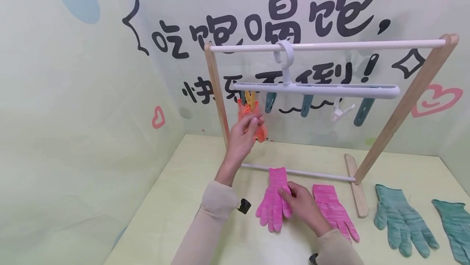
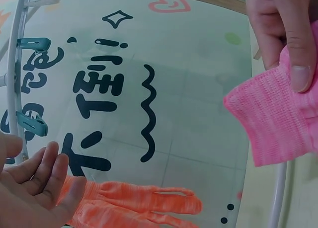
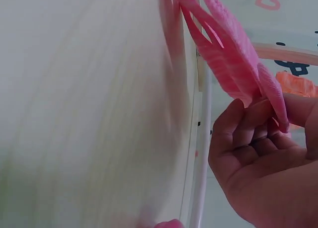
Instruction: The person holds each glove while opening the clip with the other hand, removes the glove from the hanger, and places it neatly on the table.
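My right hand pinches a pink knit glove by its side, cuff upward and fingers hanging down above the table. In the right wrist view, the glove is between the thumb and fingers of that hand. My left hand is raised in front of an orange glove, which hangs from a yellow clip at the left end of a white hanger. In the left wrist view, the fingers of this hand are loosely bent beside the orange glove, gripping nothing.
The hanger hooks over the white top rod of a wooden-sided rack. Several teal clips and a white clip hang from it. Another pink glove and two teal gloves lie on the table.
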Demonstrator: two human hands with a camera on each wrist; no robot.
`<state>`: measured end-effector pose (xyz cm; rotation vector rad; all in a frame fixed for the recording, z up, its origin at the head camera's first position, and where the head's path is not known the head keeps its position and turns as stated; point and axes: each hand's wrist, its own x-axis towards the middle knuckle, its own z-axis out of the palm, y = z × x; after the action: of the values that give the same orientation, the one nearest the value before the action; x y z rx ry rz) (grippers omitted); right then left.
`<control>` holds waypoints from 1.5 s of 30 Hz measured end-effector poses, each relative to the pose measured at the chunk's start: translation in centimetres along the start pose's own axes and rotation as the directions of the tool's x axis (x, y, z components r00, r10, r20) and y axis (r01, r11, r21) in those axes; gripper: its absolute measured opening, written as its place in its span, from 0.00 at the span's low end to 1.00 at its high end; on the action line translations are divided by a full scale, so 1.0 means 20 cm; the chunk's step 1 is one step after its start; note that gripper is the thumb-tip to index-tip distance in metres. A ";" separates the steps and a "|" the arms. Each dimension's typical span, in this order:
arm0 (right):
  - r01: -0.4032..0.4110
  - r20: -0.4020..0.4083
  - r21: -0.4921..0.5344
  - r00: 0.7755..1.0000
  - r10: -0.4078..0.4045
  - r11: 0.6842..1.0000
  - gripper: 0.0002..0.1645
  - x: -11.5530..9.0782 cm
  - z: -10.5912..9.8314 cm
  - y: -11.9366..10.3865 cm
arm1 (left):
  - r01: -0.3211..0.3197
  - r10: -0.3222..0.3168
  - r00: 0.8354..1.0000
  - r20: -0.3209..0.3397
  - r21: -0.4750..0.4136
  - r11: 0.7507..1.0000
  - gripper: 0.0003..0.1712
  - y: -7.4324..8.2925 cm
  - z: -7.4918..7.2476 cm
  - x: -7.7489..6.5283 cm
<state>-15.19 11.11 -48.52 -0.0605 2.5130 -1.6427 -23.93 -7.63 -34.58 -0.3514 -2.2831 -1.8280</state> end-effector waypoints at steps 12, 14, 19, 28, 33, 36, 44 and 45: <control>-0.064 0.043 -0.032 0.997 0.065 0.997 0.10 -0.02 0.01 0.06 | 0.037 -0.037 0.999 -0.025 -0.005 0.999 0.21 -0.09 -0.06 -0.07; -0.071 0.043 -0.041 0.996 0.073 0.997 0.09 -0.03 0.02 0.06 | 0.037 -0.037 0.999 -0.027 -0.008 0.999 0.21 -0.11 -0.06 -0.08; -0.090 0.036 -0.079 0.995 0.093 0.993 0.07 -0.04 0.02 0.06 | 0.057 -0.057 0.998 -0.029 -0.012 0.998 0.19 -0.16 -0.07 -0.10; -0.042 0.026 -0.258 0.998 0.051 0.965 0.20 -0.07 0.03 0.06 | 0.064 -0.063 0.997 -0.049 0.021 0.998 0.18 -0.22 -0.10 -0.13; -0.049 0.021 -0.275 0.998 0.057 0.960 0.22 -0.08 0.04 0.06 | 0.057 -0.054 0.996 -0.065 0.046 0.997 0.17 -0.25 -0.11 -0.14; -0.062 0.022 -0.302 0.997 0.072 0.951 0.23 -0.08 0.04 0.05 | 0.062 -0.058 0.996 -0.066 0.068 0.996 0.17 -0.26 -0.12 -0.14; -0.058 0.014 -0.332 0.998 0.067 0.941 0.22 -0.06 0.03 0.05 | 0.063 -0.057 0.996 -0.063 0.103 0.993 0.17 -0.28 -0.14 -0.14; -0.060 0.011 -0.335 0.998 0.067 0.940 0.22 -0.06 0.03 0.05 | 0.058 -0.051 0.997 -0.064 0.110 0.992 0.17 -0.28 -0.14 -0.13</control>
<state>-13.79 11.00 -49.50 -0.0320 2.7166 -1.1686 -23.12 -11.70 -40.01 -0.2143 -2.3624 -1.7009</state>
